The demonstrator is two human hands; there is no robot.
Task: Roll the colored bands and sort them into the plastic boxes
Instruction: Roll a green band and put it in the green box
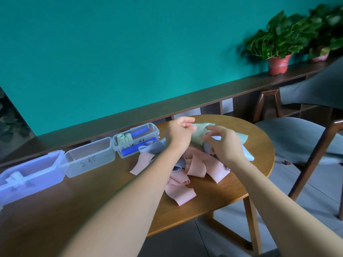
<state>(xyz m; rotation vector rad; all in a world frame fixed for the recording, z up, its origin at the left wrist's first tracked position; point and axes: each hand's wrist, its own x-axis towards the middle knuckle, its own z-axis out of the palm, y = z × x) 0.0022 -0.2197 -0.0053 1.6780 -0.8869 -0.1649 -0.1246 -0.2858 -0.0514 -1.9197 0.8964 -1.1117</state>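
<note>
The surface [213, 204] carries everything within arm's reach. Three boxes [89, 156] are lined up along its far left edge — probably so each colour gets its own; the rightmost box [137, 138] already holds blue and pale rolls. Beside it a heap of loose bands [194, 167], mostly pink, lies unrolled. A green band [198, 134] is held up above the heap, clear of the tangle, likely so it can be rolled freely. It is pinched by the curled fingers of the left hand [180, 131] at one end, while the right hand [225, 143] grips it with bent fingers — a start of the roll, by the look of it.
</note>
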